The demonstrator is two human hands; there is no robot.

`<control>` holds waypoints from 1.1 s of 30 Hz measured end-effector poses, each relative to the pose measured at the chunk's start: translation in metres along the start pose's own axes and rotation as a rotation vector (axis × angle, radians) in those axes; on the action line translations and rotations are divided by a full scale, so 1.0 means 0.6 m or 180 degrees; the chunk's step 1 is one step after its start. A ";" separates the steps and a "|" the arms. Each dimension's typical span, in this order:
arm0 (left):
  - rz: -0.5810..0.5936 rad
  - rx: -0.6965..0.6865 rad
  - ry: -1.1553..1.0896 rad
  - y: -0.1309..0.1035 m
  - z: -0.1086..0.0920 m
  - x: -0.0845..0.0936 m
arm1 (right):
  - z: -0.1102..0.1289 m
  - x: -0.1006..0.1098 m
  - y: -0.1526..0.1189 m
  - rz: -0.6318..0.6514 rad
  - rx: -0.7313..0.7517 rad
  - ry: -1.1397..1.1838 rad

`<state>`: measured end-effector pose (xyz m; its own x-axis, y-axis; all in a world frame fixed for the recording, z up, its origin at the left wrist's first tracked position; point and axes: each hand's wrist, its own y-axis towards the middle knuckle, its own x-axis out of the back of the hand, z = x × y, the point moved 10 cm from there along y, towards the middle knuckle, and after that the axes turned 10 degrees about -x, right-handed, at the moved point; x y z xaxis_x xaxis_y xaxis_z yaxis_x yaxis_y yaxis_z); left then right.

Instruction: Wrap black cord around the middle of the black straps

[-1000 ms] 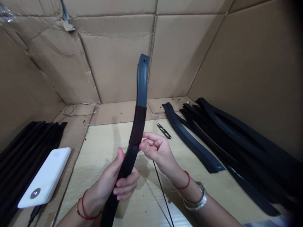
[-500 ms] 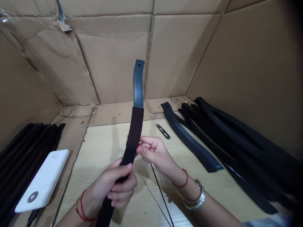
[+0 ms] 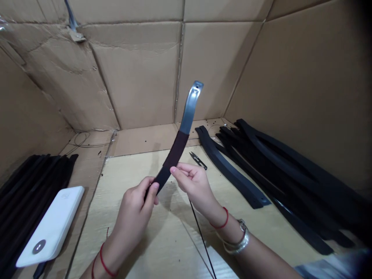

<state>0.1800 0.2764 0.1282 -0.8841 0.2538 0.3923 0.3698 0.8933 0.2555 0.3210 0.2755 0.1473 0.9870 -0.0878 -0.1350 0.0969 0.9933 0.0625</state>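
A long curved black strip (image 3: 190,108) is held up over the table, its shiny end with a small hole pointing up and to the right. Dark brown ribbed cord or band (image 3: 176,149) covers its middle part. My left hand (image 3: 139,209) grips the lower part of the strip between thumb and fingers. At the lower edge of the brown section, my right hand (image 3: 193,180) is closed in a pinch, its thumb against the strip. A thin black cord (image 3: 199,228) hangs from beneath my right hand toward the bottom edge.
Small black thread snips (image 3: 198,161) lie behind my right hand. More black strips (image 3: 232,170) are spread at the right. On the left are dark wrapped strips (image 3: 35,193) and a white power bank (image 3: 52,224). Cardboard walls (image 3: 136,73) surround the table (image 3: 116,190).
The strip has tilted to the right, with its top end farther right. My left hand has turned and now holds it with the back of the hand showing. My right hand has shifted slightly.
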 end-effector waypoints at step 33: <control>-0.0149 0.0479 -0.0597 0.000 0.021 0.019 | 0.032 -0.010 -0.011 -0.0018 0.0623 -0.0749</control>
<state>0.1664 0.2840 0.1217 -0.9420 0.2628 0.2085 0.2930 0.9473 0.1296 0.3170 0.2682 0.1667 0.9868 -0.1310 0.0956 0.1029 0.9615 0.2550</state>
